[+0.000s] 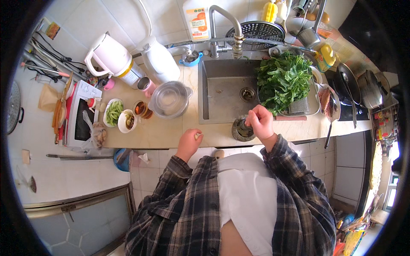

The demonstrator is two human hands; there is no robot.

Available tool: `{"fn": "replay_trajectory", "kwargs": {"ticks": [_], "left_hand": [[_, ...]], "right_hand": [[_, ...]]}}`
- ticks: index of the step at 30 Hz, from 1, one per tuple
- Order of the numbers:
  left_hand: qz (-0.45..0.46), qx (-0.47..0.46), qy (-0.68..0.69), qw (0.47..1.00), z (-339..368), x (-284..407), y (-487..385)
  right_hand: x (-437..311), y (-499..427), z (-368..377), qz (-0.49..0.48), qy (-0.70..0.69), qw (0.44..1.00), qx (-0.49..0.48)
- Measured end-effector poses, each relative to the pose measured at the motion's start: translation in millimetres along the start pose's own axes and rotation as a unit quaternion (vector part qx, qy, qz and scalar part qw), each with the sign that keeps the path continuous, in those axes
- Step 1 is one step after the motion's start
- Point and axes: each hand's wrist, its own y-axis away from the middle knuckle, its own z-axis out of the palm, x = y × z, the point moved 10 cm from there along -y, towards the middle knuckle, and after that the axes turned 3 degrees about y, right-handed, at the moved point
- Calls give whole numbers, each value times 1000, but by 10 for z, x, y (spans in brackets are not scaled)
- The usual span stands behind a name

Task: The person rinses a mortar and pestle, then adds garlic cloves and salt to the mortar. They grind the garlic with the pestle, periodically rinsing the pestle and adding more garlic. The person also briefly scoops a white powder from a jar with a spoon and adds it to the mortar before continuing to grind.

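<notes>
My right hand (261,123) is closed on what looks like a pestle (246,124), most of it hidden by the fingers. Its lower part sits inside a dark stone mortar (238,133) at the counter's front edge, just before the sink. My left hand (189,142) is at the counter edge to the left, its fingers curled around a small pale piece (196,136), possibly a garlic clove. A gap of bare worktop lies between this hand and the mortar.
Behind the mortar is a steel sink (221,119) with a tap (238,30). Leafy greens (283,81) heap over its right side. To the left stand a lidded bowl (169,99), a glass cup (142,110), a white bowl (127,128) and sliced green vegetables (114,112).
</notes>
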Motion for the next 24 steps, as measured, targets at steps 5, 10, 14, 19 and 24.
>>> {"fn": "replay_trajectory", "kwargs": {"ticks": [5, 10, 14, 19, 24], "left_hand": [[-4, -6, 2, 1000, 37, 6, -3], [-25, -2, -2, 1000, 15, -42, 10], [5, -12, -7, 1000, 27, -7, 8], [-19, -10, -4, 1000, -6, -49, 38], [-16, -10, -5, 1000, -8, -25, 28]], "right_hand": [[182, 5, 22, 72, 56, 996, -4], [13, 22, -62, 3, -11, 1000, 28], [129, 61, -11, 84, 47, 995, -3], [-85, 39, -85, -19, 37, 998, 40], [147, -1, -14, 56, 59, 997, 6]]}}
